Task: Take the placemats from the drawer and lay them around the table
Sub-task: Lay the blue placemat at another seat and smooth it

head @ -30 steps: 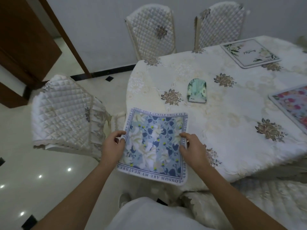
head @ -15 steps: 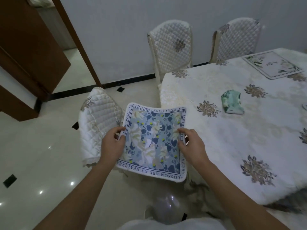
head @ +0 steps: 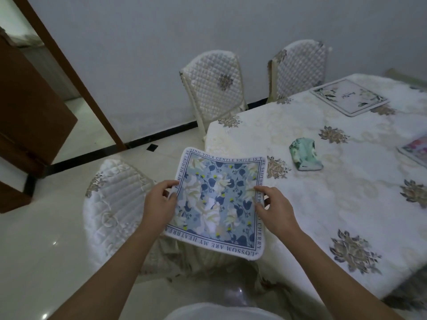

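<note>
I hold a blue floral placemat [head: 217, 199] with a lettered white border in the air, just off the table's near-left corner. My left hand [head: 159, 204] pinches its left edge and my right hand [head: 275, 209] pinches its right edge. The table [head: 323, 204] wears a cream embroidered cloth. A white floral placemat [head: 349, 97] lies at the far side by a chair. The corner of a pink floral placemat [head: 416, 148] shows at the right frame edge.
A green patterned phone case [head: 305, 157] lies on the cloth past the held mat. A quilted chair [head: 120, 204] stands below and left of the mat; two more quilted chairs [head: 215, 88] [head: 300, 68] stand against the wall. A brown door [head: 30, 107] is at left.
The view has swung, so the table and chairs shifted in frame, and the mat now hangs off the table's corner over the chair. Both hands keep their hold on the mat's edges.
</note>
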